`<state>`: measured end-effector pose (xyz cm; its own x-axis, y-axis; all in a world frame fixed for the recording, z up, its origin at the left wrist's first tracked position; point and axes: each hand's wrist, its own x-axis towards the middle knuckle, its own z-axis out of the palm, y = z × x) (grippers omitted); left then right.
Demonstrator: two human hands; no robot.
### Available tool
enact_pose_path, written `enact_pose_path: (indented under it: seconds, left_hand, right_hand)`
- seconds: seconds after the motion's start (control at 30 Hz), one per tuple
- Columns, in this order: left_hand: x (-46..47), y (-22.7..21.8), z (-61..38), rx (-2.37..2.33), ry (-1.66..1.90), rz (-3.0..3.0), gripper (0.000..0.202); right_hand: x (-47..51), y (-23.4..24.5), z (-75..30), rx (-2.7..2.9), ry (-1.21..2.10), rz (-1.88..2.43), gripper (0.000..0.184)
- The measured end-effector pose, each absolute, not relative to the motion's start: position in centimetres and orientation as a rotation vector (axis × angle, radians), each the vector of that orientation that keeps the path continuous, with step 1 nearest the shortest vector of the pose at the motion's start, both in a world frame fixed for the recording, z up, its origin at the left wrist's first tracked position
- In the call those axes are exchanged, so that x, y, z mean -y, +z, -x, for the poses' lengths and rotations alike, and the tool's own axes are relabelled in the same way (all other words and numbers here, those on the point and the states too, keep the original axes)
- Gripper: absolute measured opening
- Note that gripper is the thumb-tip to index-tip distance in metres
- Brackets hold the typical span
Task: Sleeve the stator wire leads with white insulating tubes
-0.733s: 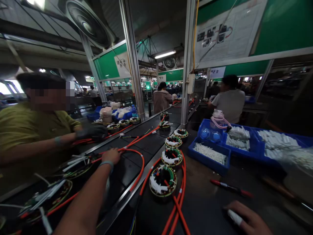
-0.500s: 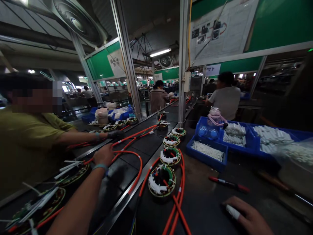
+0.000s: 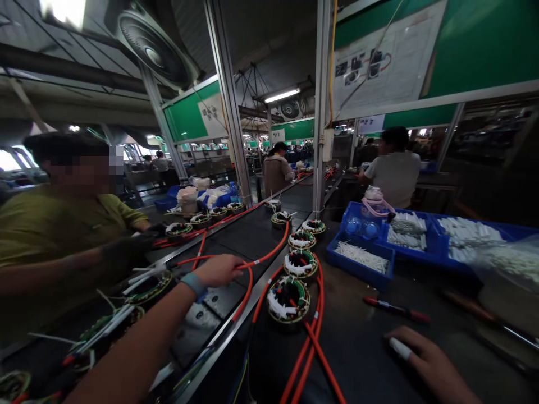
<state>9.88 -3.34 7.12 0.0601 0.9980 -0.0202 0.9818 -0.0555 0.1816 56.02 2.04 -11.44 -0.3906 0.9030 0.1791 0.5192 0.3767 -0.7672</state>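
Over the dark belt in the middle, my left hand (image 3: 221, 271) has its fingers closed around an orange cable (image 3: 269, 257). That cable runs up to a stator (image 3: 282, 220) with white sleeves on the far part of the belt. Another loop of orange cable hangs just under my fingers. My right hand (image 3: 427, 359) rests on the dark tabletop at the lower right, fingers loosely stretched out and holding nothing; one digit has a white wrap. Left of it stands the nearest wound stator (image 3: 288, 300) in a row of several. Beyond its fingers lies a red marker pen (image 3: 396, 310).
A blue bin (image 3: 362, 264) of thin white sticks stands at the right, beside bins of white tubes (image 3: 406, 230). A co-worker (image 3: 76, 224) sits across the belt at the left. More stators (image 3: 147, 289) line that side. A metal post (image 3: 322, 140) rises beyond the row.
My left hand has moved right across the belt with the orange cable. The co-worker's outstretched arm has drawn back. My right hand stays on the tabletop; the view has shifted slightly left.
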Motion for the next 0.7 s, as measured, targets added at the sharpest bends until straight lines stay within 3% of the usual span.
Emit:
enact_pose_path:
  seconds: [0.07,0.17,0.23,0.33,0.43,0.57,0.7]
  left_hand:
    - [4.2,7.7,-10.6,-1.962,0.24,-2.121,0.027]
    - [5.3,7.5,-14.5,-1.677,0.719,-1.902,0.044]
    - [5.9,7.1,-18.2,-1.334,0.966,-1.701,0.051]
    - [6.2,6.6,-23.2,-0.996,0.775,-1.873,0.043]
    - [6.1,5.8,-25.2,-0.824,0.412,-2.335,0.032]
    - [6.0,2.5,-21.9,-1.498,0.425,-2.547,0.032]
    - [7.0,-2.6,-15.3,-2.334,0.166,-2.142,0.04]
  right_hand:
    - [-2.2,-11.4,-56.1,2.032,0.864,1.224,0.031]
    - [-1.8,-11.1,-54.9,1.876,0.94,1.272,0.034]
    - [-0.6,-10.6,-52.5,1.691,1.169,1.152,0.044]
    - [2.6,-9.4,-47.1,1.336,1.756,0.653,0.059]
    - [5.2,-8.4,-43.3,1.011,2.066,0.51,0.051]
    - [5.7,-8.1,-45.1,0.841,1.995,0.684,0.048]
    - [5.6,-8.2,-49.1,1.05,1.898,0.862,0.053]
